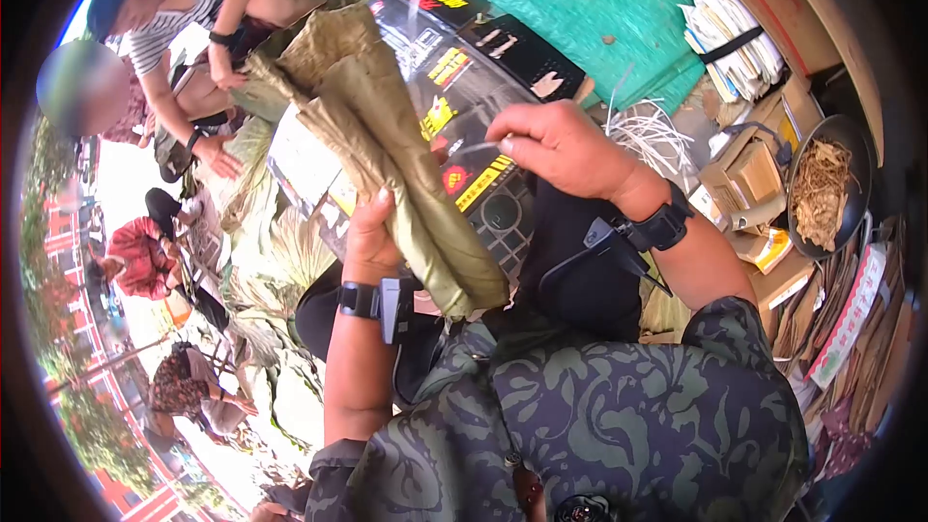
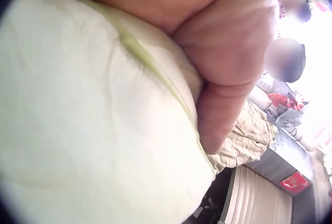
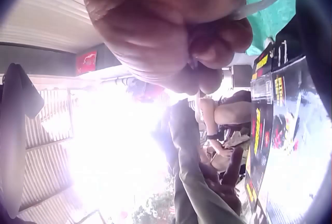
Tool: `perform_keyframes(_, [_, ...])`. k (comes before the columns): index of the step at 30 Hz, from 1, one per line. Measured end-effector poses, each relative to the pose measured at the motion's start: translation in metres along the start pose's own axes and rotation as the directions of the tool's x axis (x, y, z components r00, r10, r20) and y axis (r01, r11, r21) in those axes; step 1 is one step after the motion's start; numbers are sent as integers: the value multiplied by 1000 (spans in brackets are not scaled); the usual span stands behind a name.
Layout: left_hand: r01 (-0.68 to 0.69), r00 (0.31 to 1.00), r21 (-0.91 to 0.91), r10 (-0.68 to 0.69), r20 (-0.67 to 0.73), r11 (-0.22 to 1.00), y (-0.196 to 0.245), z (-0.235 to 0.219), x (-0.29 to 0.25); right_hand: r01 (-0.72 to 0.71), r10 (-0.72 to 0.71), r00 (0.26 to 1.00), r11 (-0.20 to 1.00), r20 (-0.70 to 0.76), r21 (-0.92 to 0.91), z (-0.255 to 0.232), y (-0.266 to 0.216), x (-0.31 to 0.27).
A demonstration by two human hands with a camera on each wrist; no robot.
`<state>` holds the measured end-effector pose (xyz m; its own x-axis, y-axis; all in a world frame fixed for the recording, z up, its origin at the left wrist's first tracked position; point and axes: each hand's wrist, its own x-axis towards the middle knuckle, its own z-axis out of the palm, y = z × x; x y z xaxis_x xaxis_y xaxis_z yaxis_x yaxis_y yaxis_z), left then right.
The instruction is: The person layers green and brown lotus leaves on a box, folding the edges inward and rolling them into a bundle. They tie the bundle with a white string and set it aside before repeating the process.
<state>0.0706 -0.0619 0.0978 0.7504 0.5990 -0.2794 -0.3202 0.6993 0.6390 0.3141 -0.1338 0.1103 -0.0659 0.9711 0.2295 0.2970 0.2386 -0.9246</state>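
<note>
A long folded bundle of dried lotus leaves (image 1: 387, 135), olive green and creased, stands tilted over the person's lap in the head view. The left hand (image 1: 372, 237) grips its near side, thumb pointing up along the fold. Up close in the left wrist view, the pale leaf (image 2: 93, 120) fills much of the picture beside that hand. To the right of the bundle, the right hand (image 1: 570, 150) pinches a thin whitish plastic strip (image 1: 476, 147) between thumb and curled finger. That strip (image 3: 267, 1) also sticks out of the fist in the right wrist view.
A black printed box (image 1: 454, 87) lies in front of the knees. More loose leaves (image 1: 300, 251) spread at left, where another person (image 1: 193, 19) reaches in. White strips (image 1: 657, 140), small cartons (image 1: 739, 179) and a dark pan (image 1: 822, 184) are at right; green sheeting (image 1: 580, 0) lies beyond.
</note>
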Motion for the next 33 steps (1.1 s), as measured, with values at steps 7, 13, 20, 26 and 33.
perform_keyframes(7, [-96,974,-84,76,-213,992,8,-47,-40,-68,85,988,988,125,-136,73,-21,30])
perform_keyframes(13, [-42,844,212,148,-515,976,-4,-102,-16,-160,193,970,964,145,-214,137,30,61])
perform_keyframes(20, [153,574,808,615,-541,569,-34,-132,5,-330,392,903,894,175,-303,196,57,82])
perform_keyframes(26, [189,255,949,920,-297,253,-43,-136,5,-472,494,845,869,204,-148,211,71,91])
perform_keyframes(33, [66,386,998,922,-13,-14,-27,-118,-11,-496,507,839,862,198,-106,211,86,90])
